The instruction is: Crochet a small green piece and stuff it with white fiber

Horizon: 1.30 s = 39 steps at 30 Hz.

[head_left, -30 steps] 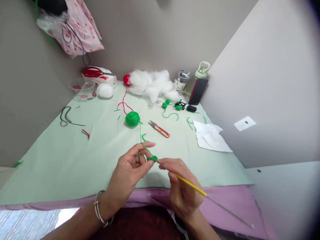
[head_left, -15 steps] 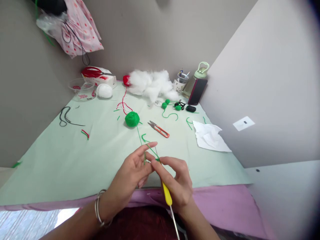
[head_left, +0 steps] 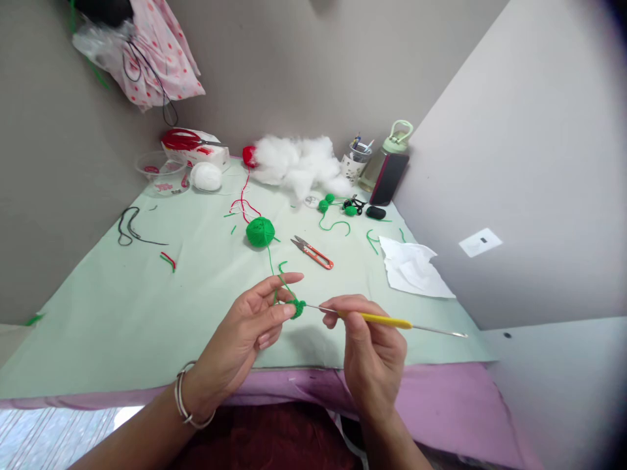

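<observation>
My left hand [head_left: 245, 329] pinches a small green crochet piece [head_left: 296, 308] between thumb and fingers, and the green yarn strand runs over its forefinger. That strand leads back to a green yarn ball [head_left: 259, 232] on the pale green cloth [head_left: 147, 307]. My right hand [head_left: 372, 349] grips a yellow-handled crochet hook [head_left: 379, 319], which lies nearly level with its tip in the green piece and its metal tail pointing right.
Red thread snips [head_left: 313, 252] lie just past the hands. A crumpled white tissue [head_left: 411, 267] is to the right. Farther back are white stuffing [head_left: 298, 163], small green balls [head_left: 336, 205], a cup of pens [head_left: 356, 160], a bottle [head_left: 386, 153], a phone [head_left: 388, 179], white yarn [head_left: 206, 176] and red scissors [head_left: 183, 139].
The hook swung from pointing down toward me half a second ago to nearly level with its tail to the right. My right hand shifted right, and the green piece shows again at my left fingertips.
</observation>
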Available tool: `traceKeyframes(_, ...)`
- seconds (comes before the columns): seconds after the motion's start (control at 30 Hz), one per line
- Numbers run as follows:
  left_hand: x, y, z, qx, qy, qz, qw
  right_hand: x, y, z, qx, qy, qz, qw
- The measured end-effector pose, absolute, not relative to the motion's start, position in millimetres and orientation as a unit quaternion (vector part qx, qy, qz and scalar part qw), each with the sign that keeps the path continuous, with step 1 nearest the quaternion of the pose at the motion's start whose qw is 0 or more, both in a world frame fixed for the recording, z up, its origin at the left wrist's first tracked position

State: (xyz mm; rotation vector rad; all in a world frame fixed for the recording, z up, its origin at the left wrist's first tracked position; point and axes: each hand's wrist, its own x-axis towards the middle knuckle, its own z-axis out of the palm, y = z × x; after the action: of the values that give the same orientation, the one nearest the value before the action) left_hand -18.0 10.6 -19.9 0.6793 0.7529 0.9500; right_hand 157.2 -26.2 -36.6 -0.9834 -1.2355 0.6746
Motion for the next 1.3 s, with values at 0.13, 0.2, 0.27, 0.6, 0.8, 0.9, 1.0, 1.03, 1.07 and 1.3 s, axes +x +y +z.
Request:
traceKeyframes(0.13, -15.3, 7.8, -18.2, 0.323, 0.340, 0.423, 0.775, 156.7, -24.8, -36.3, -0.415, -0.553, 0.318, 0.649)
traceKeyframes(0.2, -12.5, 6.0, -18.4, 0.332, 0.337, 0.416, 0.777, 156.0, -23.5, -36.3, -0.416, -0.572, 0.304, 0.638)
traceKeyframes(0.27, -10.5, 5.0, -19.6, 0.340, 0.341, 0.417, 0.771, 155.6, -23.1, -36.2, -0.427, -0.585, 0.292, 0.625)
traceKeyframes(0.6, -6.9, 3.6, -24.5, 0.290, 0.329, 0.417, 0.796, 154.4, -33.2, -43.3, -0.436, -0.719, 0.060, 0.538)
traceKeyframes(0.8, -10.1, 6.8, -24.8, 0.255, 0.314, 0.436, 0.804, 155.9, -28.3, -40.6, -0.431, -0.573, 0.248, 0.651)
traceKeyframes(0.9, -6.7, 3.7, -26.4, 0.311, 0.324, 0.439, 0.778, 154.0, -25.2, -40.6, -0.415, -0.547, 0.331, 0.647)
traceKeyframes(1.0, -5.3, 0.9, -28.2, 0.357, 0.340, 0.431, 0.756, 153.6, -23.5, -42.9, -0.426, -0.538, 0.351, 0.638)
traceKeyframes(1.03, -5.8, 0.7, -28.6, 0.366, 0.348, 0.430, 0.749, 154.0, -23.1, -43.8, -0.427, -0.524, 0.361, 0.642)
traceKeyframes(1.07, -6.7, 0.9, -28.8, 0.373, 0.355, 0.429, 0.742, 154.5, -22.6, -44.6, -0.425, -0.508, 0.375, 0.649)
traceKeyframes(1.3, -12.4, 2.9, -30.8, 0.410, 0.377, 0.438, 0.706, 157.1, -23.0, -42.1, -0.396, -0.493, 0.408, 0.659)
